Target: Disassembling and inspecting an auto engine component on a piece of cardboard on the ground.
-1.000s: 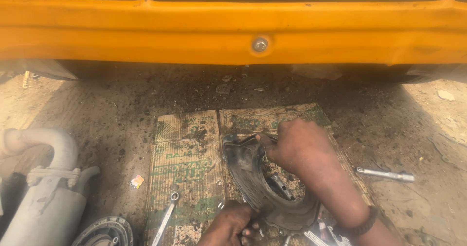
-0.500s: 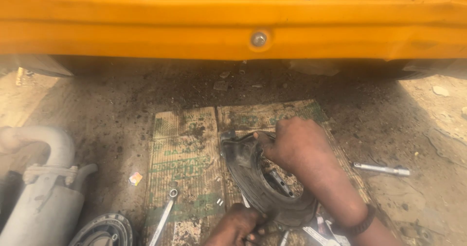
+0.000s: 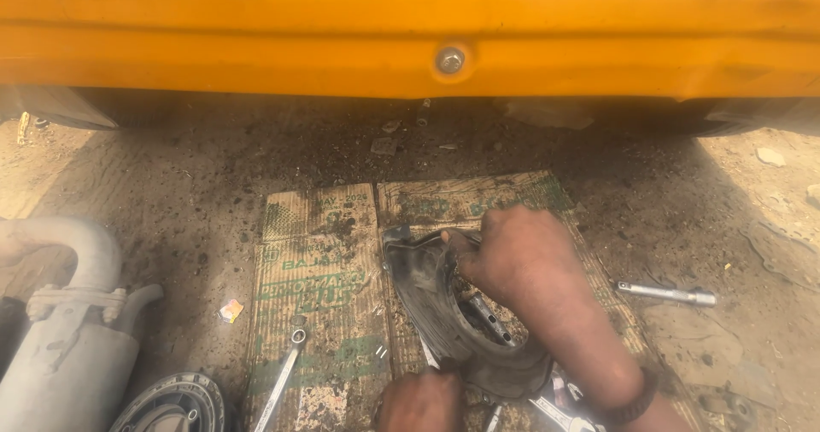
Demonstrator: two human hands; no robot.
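We've got the dirty black engine cover (image 3: 444, 312) standing on edge on flattened cardboard (image 3: 320, 278). Our right hand (image 3: 512, 257) has its grip closed on the upper rim, left hand (image 3: 420, 402) grips the bottom edge. Ring spanner (image 3: 282, 376) lies just left.

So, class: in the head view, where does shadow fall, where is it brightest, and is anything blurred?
Head view: shadow lies on the ground under the yellow bumper; the brightest spot is the washed-out pale pipe at left; the right hand on the dark housing looks sharp, while the left hand is cut by the bottom edge.
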